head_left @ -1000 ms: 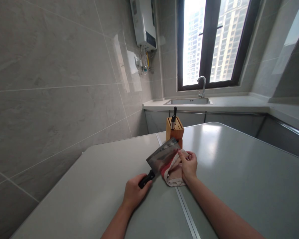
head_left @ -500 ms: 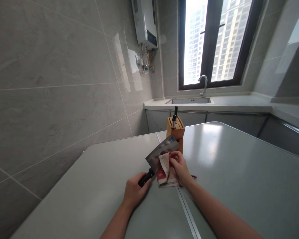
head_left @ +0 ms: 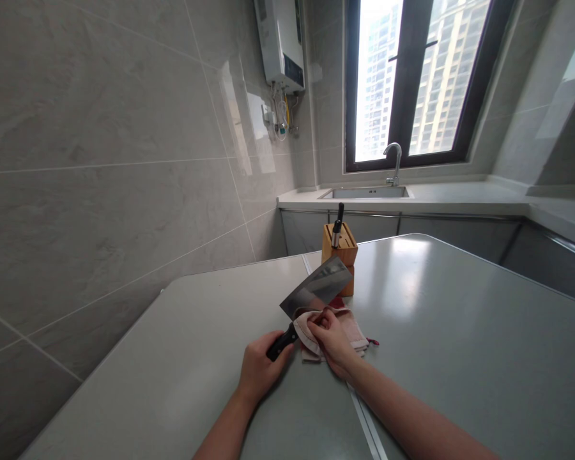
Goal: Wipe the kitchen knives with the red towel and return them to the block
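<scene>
The cloth (head_left: 352, 326) has slid near the handle (head_left: 282, 344) of the knife (head_left: 316, 284), whose far part now shows bare by the block (head_left: 345, 255). The left grip (head_left: 261, 361) wraps the handle; the right grip (head_left: 334, 344) seems to pinch the cloth.

Single head-worn view: looks forward and down, across table (head_left: 182, 338) toward window (head_left: 406, 83).

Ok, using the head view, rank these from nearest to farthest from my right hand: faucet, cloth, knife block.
1. Cloth: held in the right hand.
2. Knife block: on the table, beyond the cloth.
3. Faucet: far back, behind the sink.
</scene>
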Tool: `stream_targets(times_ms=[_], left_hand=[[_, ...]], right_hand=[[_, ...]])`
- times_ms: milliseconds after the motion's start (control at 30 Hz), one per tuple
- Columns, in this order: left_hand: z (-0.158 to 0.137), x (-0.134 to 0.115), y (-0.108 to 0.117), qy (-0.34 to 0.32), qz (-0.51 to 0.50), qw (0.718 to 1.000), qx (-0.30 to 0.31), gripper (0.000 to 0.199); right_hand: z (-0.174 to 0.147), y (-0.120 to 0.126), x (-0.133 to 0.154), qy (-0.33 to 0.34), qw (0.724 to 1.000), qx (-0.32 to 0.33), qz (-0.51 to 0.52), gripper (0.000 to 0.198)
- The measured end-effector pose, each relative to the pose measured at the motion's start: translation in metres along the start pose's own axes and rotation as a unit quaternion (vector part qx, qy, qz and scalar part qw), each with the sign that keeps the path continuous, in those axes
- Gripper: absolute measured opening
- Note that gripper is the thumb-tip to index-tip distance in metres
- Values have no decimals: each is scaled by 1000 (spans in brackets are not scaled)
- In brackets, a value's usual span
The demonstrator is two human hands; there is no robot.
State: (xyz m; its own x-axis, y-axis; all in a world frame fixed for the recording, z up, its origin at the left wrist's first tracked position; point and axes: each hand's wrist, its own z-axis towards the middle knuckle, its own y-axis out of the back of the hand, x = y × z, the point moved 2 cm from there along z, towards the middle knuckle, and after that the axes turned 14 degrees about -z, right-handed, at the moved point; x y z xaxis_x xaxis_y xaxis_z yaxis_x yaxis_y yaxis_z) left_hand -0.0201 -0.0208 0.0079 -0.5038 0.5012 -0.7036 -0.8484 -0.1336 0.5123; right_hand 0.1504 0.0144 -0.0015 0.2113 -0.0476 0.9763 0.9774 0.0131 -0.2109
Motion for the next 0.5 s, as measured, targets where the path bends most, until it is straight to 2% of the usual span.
stream_targets(times_ms=[100, 233, 400, 500], left_hand=[[-1, -4, -1, -6, -13, 1000, 2, 25], [-1, -12, -2, -5, -32, 999, 23, 23], [1, -21, -3, 2, -64, 996, 54, 19], [2, -23, -4, 12, -67, 995, 67, 18]], right_hand=[[-2, -1, 1, 8, 998, 27, -49, 34], [-6, -1, 3, 9, 992, 62, -109, 32], [-10, -4, 6, -16, 987, 149, -60, 31], [-10, -4, 7, -8, 989, 145, -34, 31]])
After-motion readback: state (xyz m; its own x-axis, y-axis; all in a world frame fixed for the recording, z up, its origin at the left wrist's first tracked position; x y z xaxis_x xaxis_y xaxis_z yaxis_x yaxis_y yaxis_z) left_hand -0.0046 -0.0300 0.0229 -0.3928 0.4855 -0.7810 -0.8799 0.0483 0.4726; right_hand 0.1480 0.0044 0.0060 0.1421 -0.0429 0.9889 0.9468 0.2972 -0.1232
